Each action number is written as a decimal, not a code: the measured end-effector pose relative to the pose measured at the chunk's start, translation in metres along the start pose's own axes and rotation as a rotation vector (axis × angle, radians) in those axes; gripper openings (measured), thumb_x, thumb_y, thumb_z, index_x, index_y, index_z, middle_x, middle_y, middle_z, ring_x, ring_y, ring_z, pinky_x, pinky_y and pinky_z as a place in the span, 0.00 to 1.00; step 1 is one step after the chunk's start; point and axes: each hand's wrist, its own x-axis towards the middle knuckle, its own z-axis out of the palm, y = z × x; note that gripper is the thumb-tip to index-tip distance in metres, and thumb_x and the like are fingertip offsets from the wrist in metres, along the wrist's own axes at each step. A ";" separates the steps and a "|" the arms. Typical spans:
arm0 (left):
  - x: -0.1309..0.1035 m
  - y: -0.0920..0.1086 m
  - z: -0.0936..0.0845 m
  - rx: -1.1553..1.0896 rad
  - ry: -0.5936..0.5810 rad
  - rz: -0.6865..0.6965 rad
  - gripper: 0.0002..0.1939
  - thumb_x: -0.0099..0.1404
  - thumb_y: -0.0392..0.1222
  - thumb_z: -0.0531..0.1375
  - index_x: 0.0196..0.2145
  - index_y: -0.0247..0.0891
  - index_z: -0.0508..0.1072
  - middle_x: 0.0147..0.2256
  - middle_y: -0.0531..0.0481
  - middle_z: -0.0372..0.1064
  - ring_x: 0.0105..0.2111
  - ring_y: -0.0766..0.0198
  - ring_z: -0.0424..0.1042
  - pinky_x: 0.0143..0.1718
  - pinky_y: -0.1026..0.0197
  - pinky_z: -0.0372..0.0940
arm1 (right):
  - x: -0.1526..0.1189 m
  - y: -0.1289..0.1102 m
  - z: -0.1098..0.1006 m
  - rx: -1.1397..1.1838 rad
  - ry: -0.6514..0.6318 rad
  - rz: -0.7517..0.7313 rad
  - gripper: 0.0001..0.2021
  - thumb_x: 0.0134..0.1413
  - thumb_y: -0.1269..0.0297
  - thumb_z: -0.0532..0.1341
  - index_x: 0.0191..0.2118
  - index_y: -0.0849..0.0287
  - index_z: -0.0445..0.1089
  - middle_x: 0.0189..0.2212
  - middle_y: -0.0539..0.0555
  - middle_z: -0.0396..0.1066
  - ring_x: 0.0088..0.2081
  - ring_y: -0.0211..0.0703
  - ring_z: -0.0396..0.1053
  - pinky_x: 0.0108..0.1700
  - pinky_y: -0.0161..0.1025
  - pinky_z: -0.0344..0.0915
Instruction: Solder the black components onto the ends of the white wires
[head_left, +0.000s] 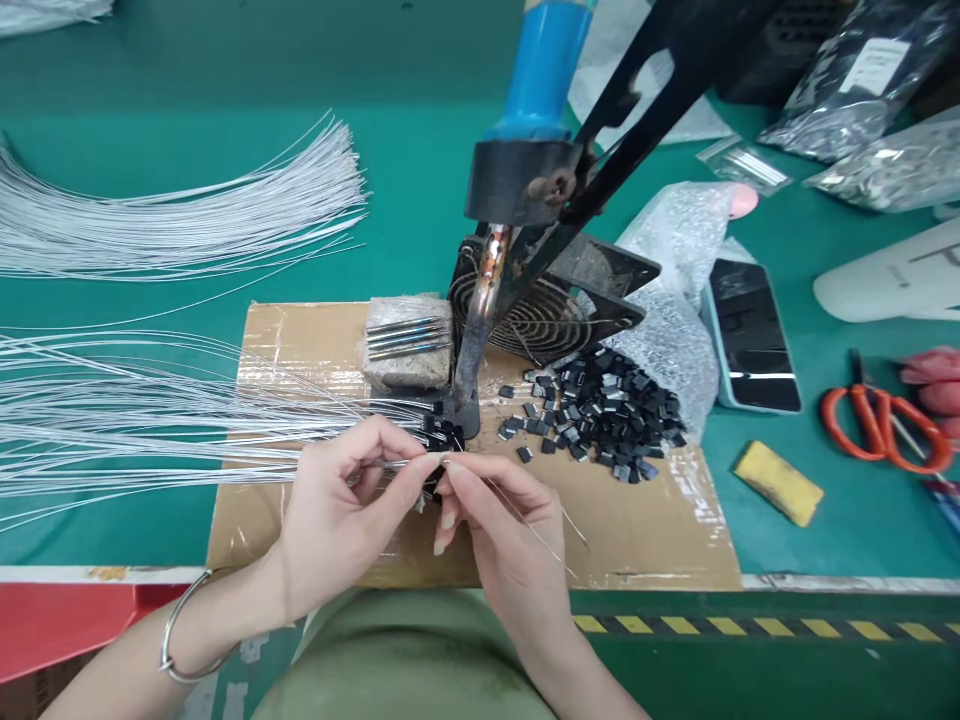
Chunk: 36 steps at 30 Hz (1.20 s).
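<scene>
My left hand (360, 510) and my right hand (502, 520) meet fingertip to fingertip above a cardboard sheet (637, 530), both closed in a pinch. Thin wires (536, 535) run through the fingers of my right hand, their loose ends pointing down to the right. My left thumb and index finger pinch at the same spot, where wire shows beside them; the exact join is hidden by the fingertips. Just behind lie black connector pieces (450, 435) with long white wires (157, 420) trailing left. A soldering iron (484, 280) in a stand points down close to them.
Loose black connectors (615, 410) are piled right of the iron, before a small fan (536, 310). A block with metal rods (407, 370) sits left. Another wire bundle (187, 225) lies farther back. Rightward are a phone (754, 335), yellow sponge (778, 483) and orange-handled scissors (874, 420).
</scene>
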 end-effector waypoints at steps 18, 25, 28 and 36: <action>-0.003 -0.003 0.001 0.139 0.032 0.156 0.07 0.70 0.34 0.65 0.32 0.38 0.77 0.22 0.58 0.68 0.20 0.72 0.51 0.19 0.65 0.47 | -0.004 0.002 -0.002 -0.089 0.019 -0.060 0.03 0.59 0.61 0.74 0.36 0.52 0.86 0.25 0.48 0.79 0.20 0.34 0.74 0.23 0.31 0.78; -0.005 -0.004 0.001 0.256 0.049 0.223 0.08 0.70 0.35 0.64 0.32 0.39 0.78 0.22 0.57 0.69 0.20 0.71 0.52 0.19 0.65 0.47 | -0.003 -0.001 -0.007 -0.089 0.000 -0.001 0.04 0.58 0.60 0.75 0.35 0.53 0.86 0.24 0.49 0.79 0.19 0.36 0.74 0.22 0.32 0.76; -0.003 -0.003 -0.001 0.281 0.027 0.232 0.08 0.70 0.35 0.64 0.31 0.38 0.78 0.22 0.55 0.69 0.19 0.71 0.52 0.19 0.65 0.47 | -0.001 -0.004 -0.011 -0.071 -0.036 0.057 0.04 0.58 0.60 0.75 0.35 0.52 0.85 0.25 0.48 0.79 0.19 0.35 0.74 0.22 0.31 0.75; 0.001 0.005 -0.006 0.280 -0.030 0.176 0.08 0.68 0.35 0.64 0.29 0.38 0.77 0.20 0.57 0.66 0.19 0.71 0.50 0.18 0.65 0.45 | 0.005 -0.016 -0.021 -0.129 -0.132 0.169 0.06 0.58 0.60 0.75 0.32 0.55 0.84 0.24 0.48 0.78 0.19 0.34 0.73 0.22 0.30 0.73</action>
